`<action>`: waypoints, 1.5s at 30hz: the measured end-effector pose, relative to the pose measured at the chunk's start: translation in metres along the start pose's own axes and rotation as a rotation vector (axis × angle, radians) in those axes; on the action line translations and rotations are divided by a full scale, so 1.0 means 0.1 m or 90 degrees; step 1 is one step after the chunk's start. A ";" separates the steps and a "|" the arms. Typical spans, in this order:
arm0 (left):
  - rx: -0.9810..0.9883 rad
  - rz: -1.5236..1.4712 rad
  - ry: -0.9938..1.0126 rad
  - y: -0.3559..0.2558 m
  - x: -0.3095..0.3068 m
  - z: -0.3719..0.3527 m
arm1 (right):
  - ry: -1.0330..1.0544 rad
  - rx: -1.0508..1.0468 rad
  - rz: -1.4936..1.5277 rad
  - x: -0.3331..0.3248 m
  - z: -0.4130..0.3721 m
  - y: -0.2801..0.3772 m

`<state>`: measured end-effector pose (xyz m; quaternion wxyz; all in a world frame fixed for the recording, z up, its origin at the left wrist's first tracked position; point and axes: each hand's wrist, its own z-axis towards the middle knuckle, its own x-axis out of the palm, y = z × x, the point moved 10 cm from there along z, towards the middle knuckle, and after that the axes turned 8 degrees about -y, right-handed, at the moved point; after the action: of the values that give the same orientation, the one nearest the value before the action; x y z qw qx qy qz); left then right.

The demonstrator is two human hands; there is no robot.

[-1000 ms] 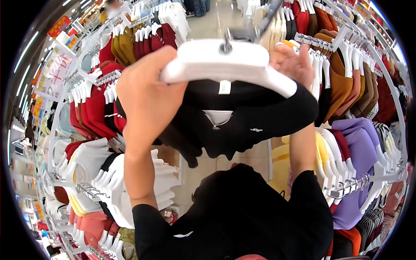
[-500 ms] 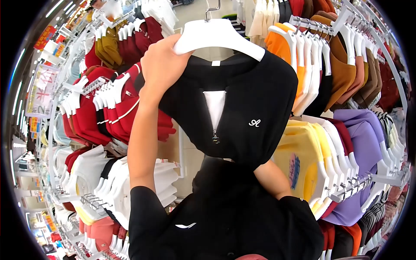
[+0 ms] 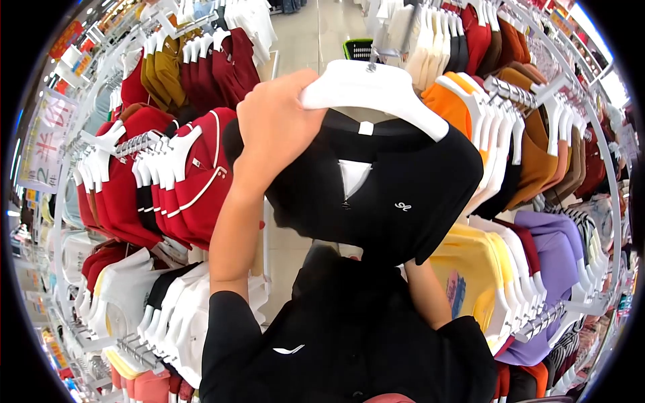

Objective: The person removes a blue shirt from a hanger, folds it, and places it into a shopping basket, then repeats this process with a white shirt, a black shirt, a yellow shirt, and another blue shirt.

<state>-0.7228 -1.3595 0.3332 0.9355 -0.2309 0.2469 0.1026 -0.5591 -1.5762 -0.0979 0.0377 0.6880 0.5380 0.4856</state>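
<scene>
A black top with a short front zip and a small white emblem hangs on a white hanger in front of my chest. My left hand is closed round the left arm of the hanger, near the top's shoulder. Of my right arm only the forearm shows below the garment. The right hand itself is hidden behind the black cloth, so its fingers cannot be seen.
Racks on the left hold red tops and white tops. On the right hang yellow tops, purple tops and brown ones. A green-rimmed black basket stands on the floor ahead.
The hanger, the black top and my left hand have moved to the right and lower in view. The hanger's top now tilts forward, and the basket shows more.
</scene>
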 end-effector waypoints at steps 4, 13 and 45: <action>0.022 0.015 0.011 0.26 -0.02 0.14 | 0.028 -0.223 -0.055 0.19 0.24 0.77; 0.098 0.024 -0.038 0.61 0.01 0.01 | 0.478 -0.593 -0.512 2.95 -1.34 1.70; -0.505 0.204 -0.191 0.06 -1.62 -3.01 | 1.266 -0.101 -0.792 3.37 -1.40 -0.76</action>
<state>-0.9880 -1.5126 0.1814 0.7724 -0.5130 0.0831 0.3652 -0.7290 -1.3488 0.1436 -0.1255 -0.3795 0.5424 0.7389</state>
